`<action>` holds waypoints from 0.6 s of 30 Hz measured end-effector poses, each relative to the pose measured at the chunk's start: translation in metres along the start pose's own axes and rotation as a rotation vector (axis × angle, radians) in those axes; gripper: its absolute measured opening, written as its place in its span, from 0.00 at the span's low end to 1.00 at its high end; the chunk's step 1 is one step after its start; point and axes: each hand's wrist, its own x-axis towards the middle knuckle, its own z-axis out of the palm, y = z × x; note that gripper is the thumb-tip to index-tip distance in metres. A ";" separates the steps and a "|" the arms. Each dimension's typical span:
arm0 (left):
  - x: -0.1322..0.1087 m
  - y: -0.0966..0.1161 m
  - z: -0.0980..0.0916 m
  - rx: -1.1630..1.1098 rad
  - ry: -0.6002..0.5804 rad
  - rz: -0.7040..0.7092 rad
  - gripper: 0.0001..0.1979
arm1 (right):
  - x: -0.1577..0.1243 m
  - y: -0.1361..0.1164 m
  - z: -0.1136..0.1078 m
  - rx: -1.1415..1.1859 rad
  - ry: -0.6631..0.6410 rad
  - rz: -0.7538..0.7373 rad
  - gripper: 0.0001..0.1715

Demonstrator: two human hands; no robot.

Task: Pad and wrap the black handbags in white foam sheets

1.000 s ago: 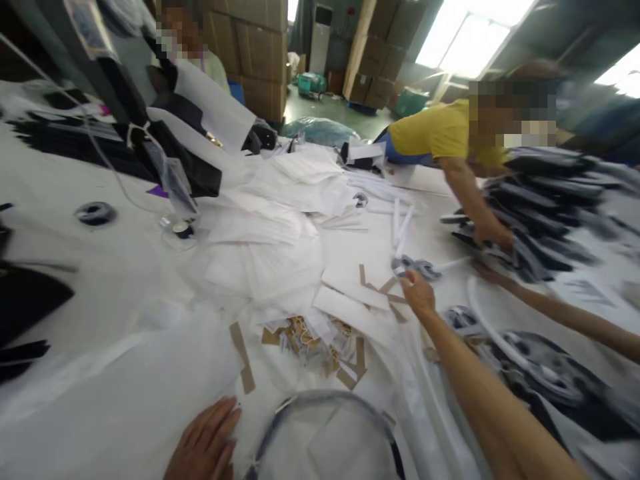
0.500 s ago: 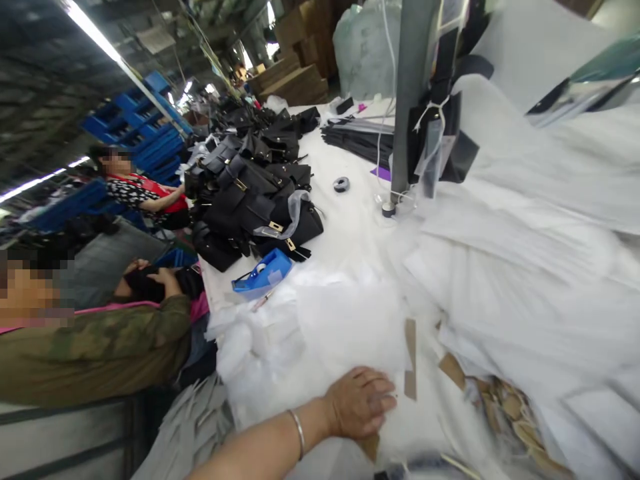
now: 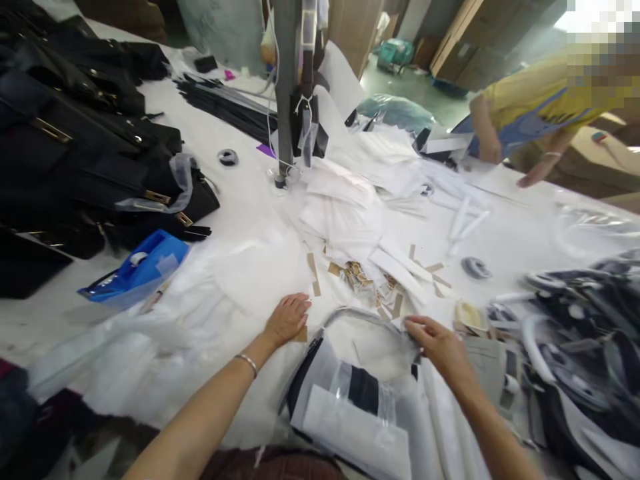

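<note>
My left hand (image 3: 287,319) lies flat, fingers together, on white tissue paper (image 3: 240,267) spread over the table, beside a brown card strip. My right hand (image 3: 436,341) is curled at the right rim of a black-and-white bag (image 3: 350,393) wrapped in clear plastic, its fingers pinching the plastic near the curved handle (image 3: 350,313). The bag lies between my two hands at the table's near edge.
Black handbags (image 3: 90,167) are piled at the left, with a blue tape dispenser (image 3: 135,267) in front. A grey post (image 3: 286,87) stands mid-table. Patterned bags (image 3: 575,333) lie at the right. A person in yellow (image 3: 530,113) leans over the far side.
The view swung from the left back to the table centre. My right hand has come back from its far reach and now grips the wrapped bag; my left hand stays on the paper.
</note>
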 end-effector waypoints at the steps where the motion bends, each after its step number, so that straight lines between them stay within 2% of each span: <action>1: 0.001 0.002 -0.003 -0.019 -0.013 -0.020 0.17 | -0.011 -0.003 0.022 0.060 -0.072 0.051 0.25; 3: 0.003 0.005 -0.009 -0.051 -0.035 -0.060 0.16 | -0.027 -0.007 0.058 0.071 -0.153 0.056 0.24; 5: 0.009 0.012 -0.014 -0.068 -0.047 -0.082 0.15 | -0.036 -0.008 0.079 -0.063 -0.152 -0.073 0.20; 8: 0.021 0.027 -0.019 -0.087 -0.044 -0.063 0.16 | -0.043 -0.013 0.089 -0.320 -0.114 -0.285 0.18; 13: 0.048 0.059 -0.013 -0.153 -0.074 0.025 0.23 | -0.038 -0.037 0.098 -0.489 -0.065 -0.453 0.22; 18: 0.068 0.072 0.001 -0.169 -0.149 0.043 0.22 | -0.018 -0.051 0.121 -0.638 -0.200 -0.484 0.22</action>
